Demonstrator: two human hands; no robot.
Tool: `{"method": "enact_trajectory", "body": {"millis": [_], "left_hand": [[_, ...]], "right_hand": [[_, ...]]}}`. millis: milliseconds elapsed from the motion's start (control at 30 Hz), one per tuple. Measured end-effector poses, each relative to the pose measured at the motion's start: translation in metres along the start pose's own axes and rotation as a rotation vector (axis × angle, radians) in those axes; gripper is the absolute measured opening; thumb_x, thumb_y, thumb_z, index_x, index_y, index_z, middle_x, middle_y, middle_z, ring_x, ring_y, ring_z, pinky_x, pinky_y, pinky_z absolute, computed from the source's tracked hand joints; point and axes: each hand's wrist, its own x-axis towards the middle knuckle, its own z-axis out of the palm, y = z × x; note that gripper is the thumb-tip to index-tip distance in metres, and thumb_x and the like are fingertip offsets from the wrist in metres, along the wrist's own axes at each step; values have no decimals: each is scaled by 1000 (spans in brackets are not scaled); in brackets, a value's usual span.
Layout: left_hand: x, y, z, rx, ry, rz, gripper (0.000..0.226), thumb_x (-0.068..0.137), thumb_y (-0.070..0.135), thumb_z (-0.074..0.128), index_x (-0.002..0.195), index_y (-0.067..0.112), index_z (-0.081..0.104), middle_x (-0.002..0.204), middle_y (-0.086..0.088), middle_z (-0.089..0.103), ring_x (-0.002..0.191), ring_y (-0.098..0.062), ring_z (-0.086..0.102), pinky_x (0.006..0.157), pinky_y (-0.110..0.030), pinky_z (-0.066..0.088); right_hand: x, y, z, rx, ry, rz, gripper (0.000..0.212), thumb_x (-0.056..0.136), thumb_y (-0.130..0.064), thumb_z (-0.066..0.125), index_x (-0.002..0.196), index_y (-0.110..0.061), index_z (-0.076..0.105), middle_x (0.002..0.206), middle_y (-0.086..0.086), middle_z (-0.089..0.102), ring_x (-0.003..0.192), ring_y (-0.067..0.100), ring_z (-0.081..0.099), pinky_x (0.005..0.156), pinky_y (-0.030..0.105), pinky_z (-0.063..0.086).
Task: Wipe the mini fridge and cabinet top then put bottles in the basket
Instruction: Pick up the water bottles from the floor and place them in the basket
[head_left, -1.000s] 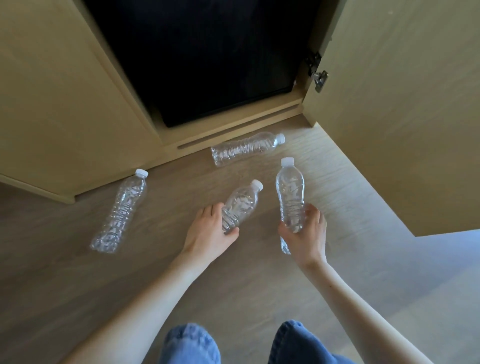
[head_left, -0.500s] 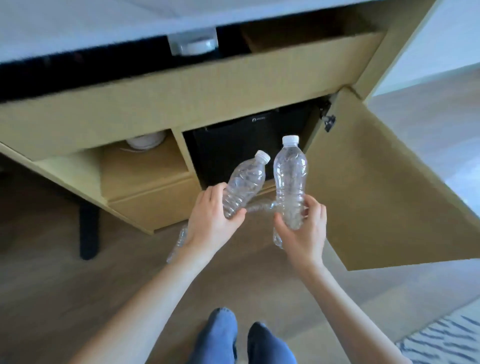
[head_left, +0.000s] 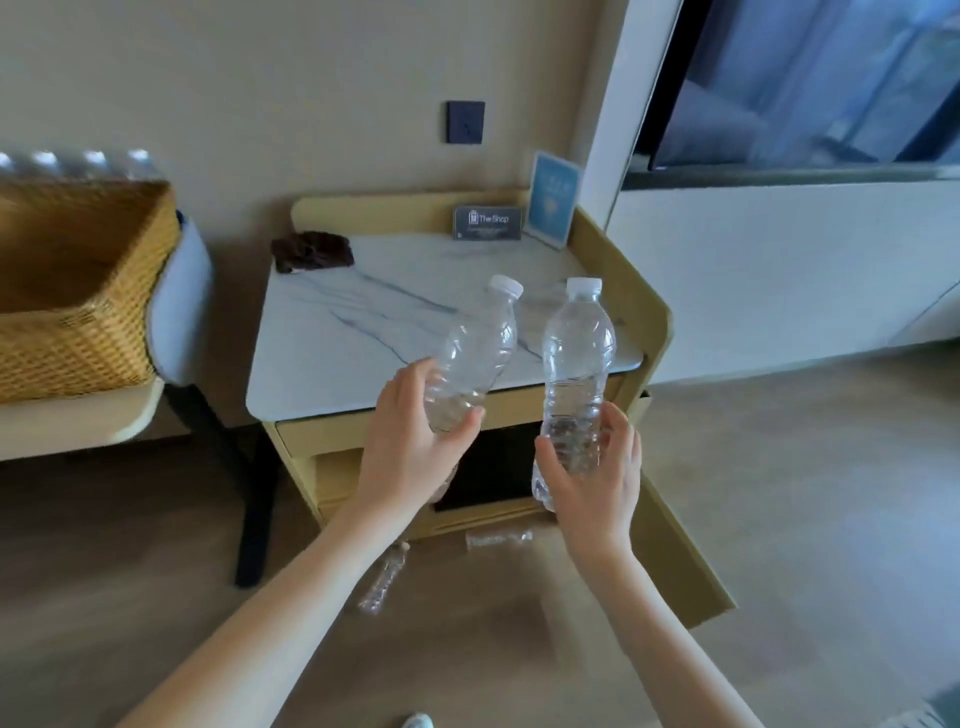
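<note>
Room: beige wall, wood-look floor (head_left: 779, 519), window to the right of the cabinet (head_left: 623, 291); cabinet top (head_left: 363, 322) white, veined, with a dark cloth (head_left: 311, 252) at its back left corner and two cards at its back right.

Basket (head_left: 78, 291): woven, open-topped, on a seat left of the cabinet, well apart from your hands.

Left hand (head_left: 410, 447): closed round the lower half of a bottle (head_left: 478, 348), cap tilted right, held over the cabinet's front edge.

Right hand (head_left: 592, 473): fingers wrapped round the lower body of a second bottle (head_left: 576, 358), upright, in front of the cabinet's right front corner.

Floor bottles: one (head_left: 384, 577) below the cabinet's left front; one (head_left: 498, 538) lying just before its base.

Handling, as judged: thin clear plastic, seemingly empty, so very light; walls dent under a hard squeeze; smooth, slightly slippery; ribbed lower body gives your best hold; drop-safe, so release low into the basket.
</note>
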Motion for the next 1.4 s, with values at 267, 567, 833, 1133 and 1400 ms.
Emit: {"method": "enact_trajectory", "body": {"millis": [267,567,833,1133,1400], "left_hand": [[-19,58,-73,-100,195,92,58,81,57,63,129,27,47,117,16,54,105,-3,54,86,-2,38],[-71,63,-114,-30,271,25,57,83,37,75,130,14,51,119,7,57,108,-7,54,86,-5,40],[-117,48,-148,49,347,-63,55,82,44,72,128,23,50,119,12,58,107,-7,57,85,-17,48],[-151,13,-194,100,455,-191,53,81,49,70,125,29,48,108,28,53,103,6,53,80,-5,42],[-160,-48,-259,137,505,-251,53,80,47,70,127,31,49,112,31,52,107,10,52,80,1,38]], "right_hand": [[-21,-60,-46,157,31,-57,69,79,-34,83,131,-42,37,117,-19,53,113,16,55,93,30,46],[-54,-82,-46,230,-81,-82,68,79,-33,84,126,-45,36,115,-24,51,114,17,54,97,48,51],[-85,-94,-20,282,-239,-117,68,80,-29,83,133,-33,40,114,-18,52,113,16,53,84,18,44],[-120,-119,28,297,-401,-157,68,79,-31,83,127,-44,37,115,-21,52,111,10,52,88,45,56],[-159,-156,114,322,-507,-182,67,79,-34,82,114,-63,33,113,-24,52,110,11,53,90,44,54]]}}
